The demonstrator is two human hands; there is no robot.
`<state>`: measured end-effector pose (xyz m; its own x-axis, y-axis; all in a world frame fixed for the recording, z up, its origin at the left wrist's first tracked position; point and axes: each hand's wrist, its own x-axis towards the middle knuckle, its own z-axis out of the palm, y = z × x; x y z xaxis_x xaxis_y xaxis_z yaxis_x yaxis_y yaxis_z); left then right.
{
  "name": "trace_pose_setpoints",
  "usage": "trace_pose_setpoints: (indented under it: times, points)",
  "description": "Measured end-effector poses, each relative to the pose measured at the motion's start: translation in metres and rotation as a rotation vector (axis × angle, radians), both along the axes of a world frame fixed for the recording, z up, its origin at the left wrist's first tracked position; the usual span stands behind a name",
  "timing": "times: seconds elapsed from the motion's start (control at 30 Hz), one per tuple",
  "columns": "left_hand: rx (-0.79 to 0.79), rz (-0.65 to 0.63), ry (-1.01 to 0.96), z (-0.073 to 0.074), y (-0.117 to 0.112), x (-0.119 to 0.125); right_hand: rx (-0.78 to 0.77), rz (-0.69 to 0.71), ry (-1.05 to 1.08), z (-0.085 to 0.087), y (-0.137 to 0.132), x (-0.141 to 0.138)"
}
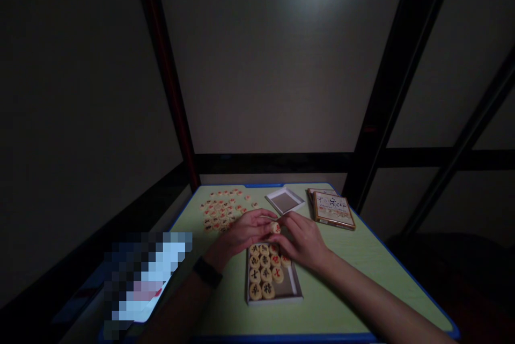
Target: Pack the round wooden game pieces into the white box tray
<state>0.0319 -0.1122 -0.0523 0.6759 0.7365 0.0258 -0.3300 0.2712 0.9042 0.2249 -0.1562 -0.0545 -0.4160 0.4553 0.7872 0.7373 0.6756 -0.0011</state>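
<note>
A round xiangqi piece (276, 227) with a red character is held between my two hands, over the far end of an open box tray (298, 282). My left hand (249, 231), with a dark band at the wrist, grips it from the left with thumb and fingers. From the other side my right hand (303, 239) curls close to the piece; whether its fingertips touch it is unclear. Rows of xiangqi pieces (266, 274), black and red, lie face up in the tray. The tray's near right part shows bare bottom.
Many loose xiangqi pieces (217, 210) are spread at the table's far left. A white empty box part (285, 200) lies at the back, beside stacked printed boxes (333, 209) on the right. A blurred, bright panel (153, 279) is at the left edge.
</note>
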Motion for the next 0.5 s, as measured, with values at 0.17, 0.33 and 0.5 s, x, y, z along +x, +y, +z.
trace_pose_setpoints:
  times: [0.17, 0.33, 0.5]
  points:
    - [0.006, 0.001, -0.005, 0.0029, -0.0018, -0.0008, -0.027, -0.020, -0.011, 0.0001, -0.0011, 0.0003]
    - [0.018, -0.016, 0.000, 0.0068, -0.0048, -0.0007, 0.000, -0.031, -0.011, 0.0000, -0.0016, -0.0002]
    - [0.043, -0.012, 0.052, 0.0080, -0.0063, -0.0025, -0.007, -0.014, -0.005, -0.0001, -0.0025, -0.0009]
